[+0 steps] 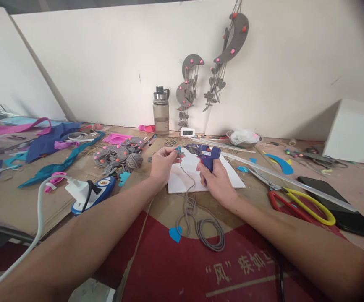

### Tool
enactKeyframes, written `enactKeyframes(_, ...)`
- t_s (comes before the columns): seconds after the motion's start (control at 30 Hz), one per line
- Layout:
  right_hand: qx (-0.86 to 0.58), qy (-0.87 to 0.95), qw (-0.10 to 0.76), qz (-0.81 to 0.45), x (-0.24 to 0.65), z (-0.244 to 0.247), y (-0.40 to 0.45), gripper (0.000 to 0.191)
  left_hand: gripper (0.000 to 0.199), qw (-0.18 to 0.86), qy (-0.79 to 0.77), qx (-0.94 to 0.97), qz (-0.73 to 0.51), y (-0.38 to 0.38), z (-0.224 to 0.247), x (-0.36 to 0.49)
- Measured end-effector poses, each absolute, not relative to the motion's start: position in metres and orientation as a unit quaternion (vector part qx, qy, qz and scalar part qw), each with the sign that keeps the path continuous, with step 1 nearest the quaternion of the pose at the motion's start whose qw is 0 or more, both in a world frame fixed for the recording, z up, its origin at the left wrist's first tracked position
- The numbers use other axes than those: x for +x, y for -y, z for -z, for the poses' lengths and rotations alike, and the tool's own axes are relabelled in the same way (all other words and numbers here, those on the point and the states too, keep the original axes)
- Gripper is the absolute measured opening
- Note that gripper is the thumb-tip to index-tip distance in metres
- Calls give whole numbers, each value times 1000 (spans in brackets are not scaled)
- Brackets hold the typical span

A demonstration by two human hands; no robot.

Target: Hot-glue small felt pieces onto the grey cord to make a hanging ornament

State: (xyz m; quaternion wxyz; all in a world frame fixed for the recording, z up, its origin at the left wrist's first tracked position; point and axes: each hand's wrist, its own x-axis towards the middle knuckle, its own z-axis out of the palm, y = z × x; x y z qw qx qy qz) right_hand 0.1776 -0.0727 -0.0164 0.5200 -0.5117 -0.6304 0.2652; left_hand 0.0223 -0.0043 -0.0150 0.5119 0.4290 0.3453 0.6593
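My left hand [163,164] pinches a small blue piece [178,149], its shape mostly hidden by the fingers. Grey cord [190,178] hangs from there and runs down to a loose coil [211,235] on the cardboard. In my right hand [217,181] is a dark blue hot glue gun [205,154], gripped by its handle. Its nozzle points left, close to the blue piece; whether they touch I cannot tell. A clear glue stick [282,178] stretches right from behind the gun. Beneath both hands lies a white board [229,178]. A blue heart cutout [175,234] rests beside the cord.
Scissors [295,201] and a black phone [342,207] lie at right. A power strip [96,195] with a white plug sits at left, near grey moon shapes and yarn [119,155]. Behind stand a water bottle [161,113] and a small digital timer [187,132]. Moon mobiles [238,37] hang on the wall.
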Motion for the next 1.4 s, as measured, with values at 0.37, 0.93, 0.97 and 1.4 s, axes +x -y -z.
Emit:
enactKeyframes(0.37,-708,641,276,-108,234,-6,20,32,13,362,-407,568,-617,6,18,19)
enactKeyframes(0.93,-458,602,532,-379,172,-8,66,26,5,36,-339,751,-565,23,6,22)
enactKeyframes(0.97,-436,568,542,-439,167,-6,69,30,6,33,-333,755,-563,24,6,22)
enactKeyframes(1.4,-457,557,566,-401,175,2,62,13,10,409,-385,626,-541,38,2,37)
